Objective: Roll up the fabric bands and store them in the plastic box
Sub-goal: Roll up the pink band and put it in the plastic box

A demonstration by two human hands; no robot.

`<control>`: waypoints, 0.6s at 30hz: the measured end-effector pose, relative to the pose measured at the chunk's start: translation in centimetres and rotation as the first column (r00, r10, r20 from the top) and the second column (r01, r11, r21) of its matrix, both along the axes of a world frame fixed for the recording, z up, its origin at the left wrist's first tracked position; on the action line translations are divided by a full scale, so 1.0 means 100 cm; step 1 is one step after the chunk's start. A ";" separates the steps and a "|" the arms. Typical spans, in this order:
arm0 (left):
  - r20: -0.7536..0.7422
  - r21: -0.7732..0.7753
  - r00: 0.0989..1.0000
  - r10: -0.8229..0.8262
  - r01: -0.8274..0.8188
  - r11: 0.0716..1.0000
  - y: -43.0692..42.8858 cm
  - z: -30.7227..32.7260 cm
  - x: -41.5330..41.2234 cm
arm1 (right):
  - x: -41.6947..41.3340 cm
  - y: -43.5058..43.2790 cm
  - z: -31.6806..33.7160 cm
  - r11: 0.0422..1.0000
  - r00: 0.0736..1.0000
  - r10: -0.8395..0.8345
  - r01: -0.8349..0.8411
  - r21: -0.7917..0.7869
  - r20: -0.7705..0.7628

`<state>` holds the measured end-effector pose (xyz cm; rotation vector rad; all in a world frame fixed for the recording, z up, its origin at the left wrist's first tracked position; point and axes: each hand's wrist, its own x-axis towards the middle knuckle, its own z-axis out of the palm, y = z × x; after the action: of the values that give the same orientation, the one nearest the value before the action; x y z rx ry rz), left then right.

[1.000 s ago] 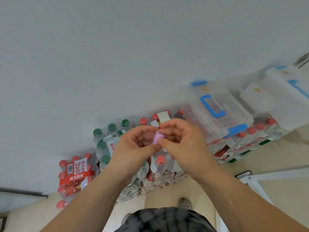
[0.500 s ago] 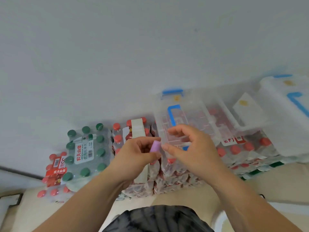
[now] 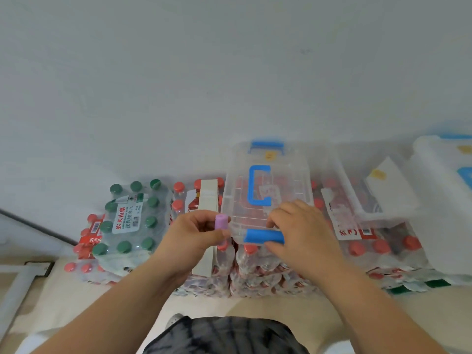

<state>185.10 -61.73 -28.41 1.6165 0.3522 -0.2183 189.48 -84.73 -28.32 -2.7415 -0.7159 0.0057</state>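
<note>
A small purple rolled fabric band (image 3: 221,222) stands pinched between the thumb and fingers of my left hand (image 3: 196,235), just left of the box. The clear plastic box (image 3: 265,180) with a blue handle and blue latches rests on packs of bottles, its lid closed. My right hand (image 3: 297,229) grips the near blue latch (image 3: 264,236), thumb beneath it and fingers curled on the lid edge above it.
Shrink-wrapped packs of red-capped bottles (image 3: 378,247) and a pack of green-capped bottles (image 3: 127,221) stand against the white wall. More clear boxes and a loose lid (image 3: 383,190) lie to the right. A white strip (image 3: 208,200) lies over the packs.
My right hand let go of the purple roll and moved to the box's near latch. My left hand keeps the roll. The view swung left and down, bringing the box to the centre.
</note>
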 end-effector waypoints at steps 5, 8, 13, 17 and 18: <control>-0.013 -0.019 0.992 0.124 -0.124 0.992 0.011 0.006 -0.009 | -0.002 0.030 0.000 0.997 0.997 0.068 -0.066 0.050 -0.036; -0.050 -0.061 0.965 0.256 -0.259 0.964 0.021 0.006 -0.015 | -0.005 0.051 0.003 0.992 0.998 0.050 -0.047 0.117 -0.024; -0.124 -0.246 0.963 0.241 -0.265 0.932 0.039 0.010 -0.019 | -0.008 0.093 0.010 0.972 0.999 -0.046 0.051 0.228 -0.028; -0.109 -0.345 0.962 0.251 -0.273 0.898 0.064 0.013 -0.012 | -0.012 0.131 0.012 0.960 0.991 -0.112 0.127 0.247 -0.075; -0.102 -0.327 0.953 0.284 -0.301 0.896 0.071 0.012 -0.008 | -0.014 0.140 0.012 0.955 0.987 -0.116 0.141 0.262 -0.108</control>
<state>184.34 -54.64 -27.20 1.1999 0.5617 -0.0834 188.13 -70.73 -27.16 -2.5032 -0.4736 0.0049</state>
